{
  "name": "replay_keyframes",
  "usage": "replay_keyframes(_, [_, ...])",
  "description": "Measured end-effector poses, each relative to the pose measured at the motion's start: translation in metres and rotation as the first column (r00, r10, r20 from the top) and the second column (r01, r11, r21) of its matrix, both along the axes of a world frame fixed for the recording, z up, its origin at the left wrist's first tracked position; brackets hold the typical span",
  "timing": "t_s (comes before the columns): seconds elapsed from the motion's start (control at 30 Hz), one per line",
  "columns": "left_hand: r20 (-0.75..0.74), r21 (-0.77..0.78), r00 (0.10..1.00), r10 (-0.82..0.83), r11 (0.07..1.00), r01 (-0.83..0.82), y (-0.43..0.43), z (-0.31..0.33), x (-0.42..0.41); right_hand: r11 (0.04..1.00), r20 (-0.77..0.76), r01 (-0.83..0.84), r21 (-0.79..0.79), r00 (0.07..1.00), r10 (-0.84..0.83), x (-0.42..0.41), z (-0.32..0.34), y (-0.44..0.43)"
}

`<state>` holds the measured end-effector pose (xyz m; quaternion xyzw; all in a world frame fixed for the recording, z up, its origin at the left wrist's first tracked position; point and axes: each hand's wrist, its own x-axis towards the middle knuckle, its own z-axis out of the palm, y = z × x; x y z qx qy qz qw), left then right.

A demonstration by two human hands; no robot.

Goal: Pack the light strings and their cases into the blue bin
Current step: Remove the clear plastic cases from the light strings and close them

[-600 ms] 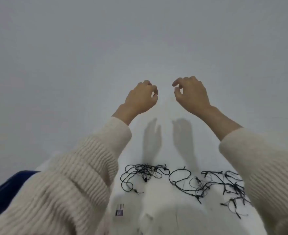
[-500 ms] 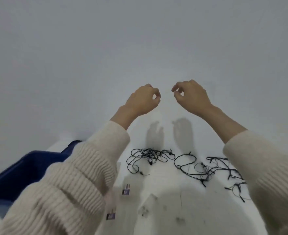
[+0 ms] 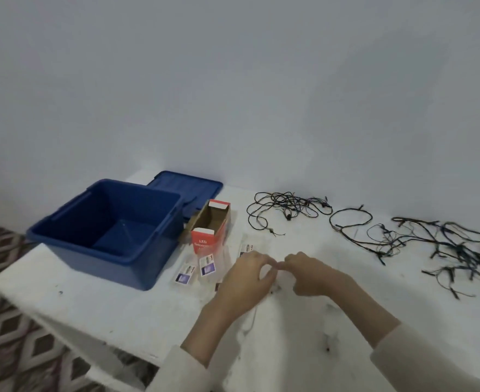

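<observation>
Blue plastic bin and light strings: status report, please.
Both hands, left and right, low over white table, fingertips together; grip contents unclear. Blue plastic bin empty. Black light strings loose on table.

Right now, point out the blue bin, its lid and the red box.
blue bin (image 3: pixel 63 222): head view, left rim.
lid (image 3: pixel 186 183): head view, top surface behind the bin.
red box (image 3: pixel 203 244): head view, near printed flap.

Only readable text I get is "LED" in white on the near end flap of the red box (image 3: pixel 207 241), which lies open beside the blue bin (image 3: pixel 105 230). A second line sits under it, too blurred to read. Three small cards (image 3: pixel 206 265) on the table in front of the box carry dark printed patches and tiny lettering; I can't make out any of it.
</observation>
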<state>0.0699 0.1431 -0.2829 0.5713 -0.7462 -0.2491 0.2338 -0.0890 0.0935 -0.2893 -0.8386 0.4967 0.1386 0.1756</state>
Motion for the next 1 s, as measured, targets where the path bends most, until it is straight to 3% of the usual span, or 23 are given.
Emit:
replay_keyframes(0.2, [-0.131,0.13,0.985,0.115,0.987,-0.098,0.018,-0.027,-0.008,0.983,-0.069,-0.065,-0.17,0.996,0.053,-0.001,-0.022,0.004])
replay_keyframes(0.33, [-0.156,0.149,0.982,0.106,0.985,-0.082,0.025,-0.027,-0.011,0.978,-0.012,-0.075,-0.197,0.997,0.074,-0.005,-0.023,0.012])
replay_keyframes(0.4, [-0.139,0.158,0.986,0.093,0.985,-0.071,0.029,-0.021,-0.009,0.994,0.067,-0.029,-0.104,0.997,0.036,-0.009,-0.014,0.017])
replay_keyframes(0.5, [-0.094,0.269,0.993,0.078,0.962,-0.05,0.036,-0.005,0.003,0.981,0.245,0.062,0.183,0.964,-0.107,-0.014,0.015,0.027])
replay_keyframes(0.6, [-0.299,0.422,0.949,0.099,0.906,0.038,0.045,0.022,0.019,0.921,0.442,0.023,0.389,0.872,-0.208,-0.015,0.048,0.044])
replay_keyframes(0.67, [-0.463,0.458,0.874,0.145,0.883,0.096,0.053,0.042,0.029,0.881,0.598,-0.049,0.47,0.752,-0.277,-0.011,0.066,0.059])
replay_keyframes(0.77, [-0.635,0.396,0.759,0.145,0.905,0.158,0.064,0.07,0.044,0.808,0.767,-0.161,0.567,0.461,-0.446,0.001,0.084,0.079])
replay_keyframes(0.9, [-0.759,0.235,0.64,0.124,0.968,0.092,0.067,0.092,0.052,0.641,0.663,-0.196,0.742,0.069,-0.746,0.028,0.104,0.096])
replay_keyframes(1.0, [-0.698,0.07,0.714,0.055,0.997,-0.008,0.067,0.095,0.049,0.559,0.548,-0.334,0.759,-0.138,-0.825,0.05,0.125,0.107])
